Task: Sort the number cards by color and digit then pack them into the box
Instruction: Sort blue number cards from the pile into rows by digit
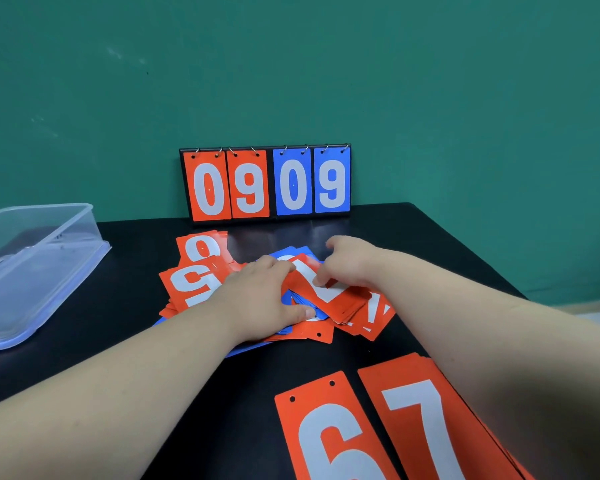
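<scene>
A loose heap of red and blue number cards [194,285] lies in the middle of the black table. My left hand [257,299] rests flat on the heap, fingers spread over the cards. My right hand [347,265] pinches the edge of a red card [326,292] on top of the heap. Two sorted red stacks lie near me: one shows a 6 [329,441], the other a 7 [420,427]. The clear plastic box [32,268] stands at the left table edge.
A black flip scoreboard [267,183] reading 0 9 in red and 0 9 in blue leans against the green wall at the back. The black table [125,341] ends at the right, close to my right forearm.
</scene>
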